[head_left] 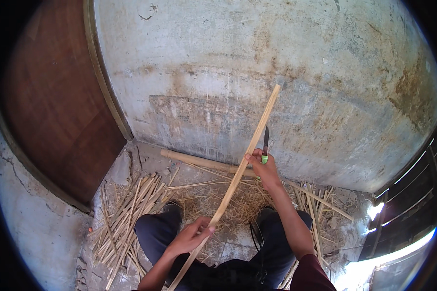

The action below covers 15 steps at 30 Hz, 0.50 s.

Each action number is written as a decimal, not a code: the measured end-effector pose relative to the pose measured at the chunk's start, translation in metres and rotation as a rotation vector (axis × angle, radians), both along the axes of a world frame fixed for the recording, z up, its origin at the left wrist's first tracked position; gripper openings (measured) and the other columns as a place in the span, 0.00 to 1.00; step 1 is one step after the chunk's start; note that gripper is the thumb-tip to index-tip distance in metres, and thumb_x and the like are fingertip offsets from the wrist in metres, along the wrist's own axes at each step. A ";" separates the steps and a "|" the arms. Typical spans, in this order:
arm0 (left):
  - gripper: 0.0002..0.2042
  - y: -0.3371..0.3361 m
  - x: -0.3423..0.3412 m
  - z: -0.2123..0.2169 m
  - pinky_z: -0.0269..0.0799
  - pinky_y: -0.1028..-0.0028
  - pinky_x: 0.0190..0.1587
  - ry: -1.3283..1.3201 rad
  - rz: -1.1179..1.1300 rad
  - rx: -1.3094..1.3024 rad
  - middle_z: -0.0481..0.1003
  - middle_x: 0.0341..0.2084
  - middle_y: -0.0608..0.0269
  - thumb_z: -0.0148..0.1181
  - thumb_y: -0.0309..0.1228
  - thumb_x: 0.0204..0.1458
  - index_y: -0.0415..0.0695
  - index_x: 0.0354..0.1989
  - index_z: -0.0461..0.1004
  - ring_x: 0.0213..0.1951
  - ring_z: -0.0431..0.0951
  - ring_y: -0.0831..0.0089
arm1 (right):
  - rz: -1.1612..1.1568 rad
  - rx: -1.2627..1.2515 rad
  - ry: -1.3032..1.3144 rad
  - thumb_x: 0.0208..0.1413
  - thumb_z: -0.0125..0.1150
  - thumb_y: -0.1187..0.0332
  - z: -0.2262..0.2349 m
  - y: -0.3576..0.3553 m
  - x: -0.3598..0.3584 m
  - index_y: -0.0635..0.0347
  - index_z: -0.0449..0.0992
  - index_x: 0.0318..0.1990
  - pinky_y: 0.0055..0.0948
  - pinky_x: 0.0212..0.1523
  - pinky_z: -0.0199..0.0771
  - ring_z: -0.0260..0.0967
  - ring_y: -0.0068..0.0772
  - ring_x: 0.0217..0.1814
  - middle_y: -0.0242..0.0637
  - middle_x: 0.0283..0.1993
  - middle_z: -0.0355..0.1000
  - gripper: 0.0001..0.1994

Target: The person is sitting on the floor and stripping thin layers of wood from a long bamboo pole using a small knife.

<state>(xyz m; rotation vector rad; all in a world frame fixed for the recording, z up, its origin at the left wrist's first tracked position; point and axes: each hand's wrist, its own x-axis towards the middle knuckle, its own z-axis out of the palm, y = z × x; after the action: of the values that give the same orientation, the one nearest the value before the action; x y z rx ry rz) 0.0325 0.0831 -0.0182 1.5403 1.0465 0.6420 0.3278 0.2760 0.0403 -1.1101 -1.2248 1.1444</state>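
A long, pale bamboo strip (236,178) slants across the middle, from low beside my left thigh up in front of the wall. My left hand (192,236) grips its lower part, thumb and fingers closed round it. Farther up, my right hand (263,167) is closed round the green handle of a knife (265,141), whose dark blade points upward just right of the strip. The right thumb lies against the strip's edge. Part of the knife handle is hidden in the fingers.
Many thin bamboo sticks (126,220) lie heaped on the left floor, with more sticks (317,213) at the right. Shavings (204,201) litter the floor between my legs. A thick bamboo pole (194,159) lies along the stained wall (218,97). A brown door (58,97) stands at left.
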 end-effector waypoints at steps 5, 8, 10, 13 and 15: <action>0.16 0.037 0.039 0.015 0.83 0.71 0.40 -0.108 0.101 -0.072 0.81 0.40 0.60 0.50 0.42 0.77 0.40 0.56 0.71 0.40 0.87 0.70 | 0.030 -0.025 -0.031 0.68 0.70 0.62 -0.005 0.003 -0.003 0.58 0.80 0.45 0.21 0.20 0.45 0.49 0.07 0.20 0.17 0.26 0.67 0.10; 0.15 0.058 0.044 0.005 0.80 0.74 0.33 -0.222 0.089 -0.276 0.77 0.34 0.64 0.47 0.42 0.78 0.42 0.50 0.70 0.31 0.84 0.73 | 0.047 -0.037 -0.030 0.68 0.69 0.63 -0.006 0.002 -0.003 0.60 0.78 0.51 0.21 0.22 0.50 0.53 0.09 0.21 0.19 0.27 0.69 0.12; 0.15 0.069 0.045 0.010 0.75 0.75 0.28 -0.277 0.105 -0.343 0.74 0.32 0.66 0.46 0.43 0.78 0.44 0.47 0.69 0.27 0.80 0.75 | 0.047 -0.012 -0.009 0.68 0.69 0.64 -0.013 0.003 0.001 0.62 0.75 0.55 0.22 0.24 0.55 0.56 0.12 0.23 0.22 0.28 0.70 0.15; 0.16 0.082 0.045 0.007 0.60 0.76 0.18 -0.434 0.146 -0.434 0.67 0.27 0.70 0.46 0.45 0.78 0.47 0.42 0.68 0.17 0.67 0.80 | -0.101 0.253 -0.375 0.67 0.67 0.68 -0.033 0.000 0.006 0.62 0.64 0.60 0.28 0.33 0.65 0.63 0.20 0.30 0.29 0.32 0.69 0.21; 0.14 0.094 0.041 0.007 0.55 0.76 0.16 -0.494 0.123 -0.434 0.64 0.25 0.72 0.47 0.44 0.77 0.48 0.42 0.68 0.16 0.63 0.82 | -0.050 0.253 -0.350 0.65 0.62 0.73 -0.040 -0.007 0.007 0.60 0.57 0.58 0.34 0.39 0.68 0.65 0.28 0.36 0.36 0.37 0.67 0.21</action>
<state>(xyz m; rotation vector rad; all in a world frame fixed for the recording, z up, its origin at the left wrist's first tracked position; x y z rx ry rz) 0.0739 0.1768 -0.0110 0.8850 0.8325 0.7718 0.3344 0.2689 0.0006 -1.1691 -1.5546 0.7493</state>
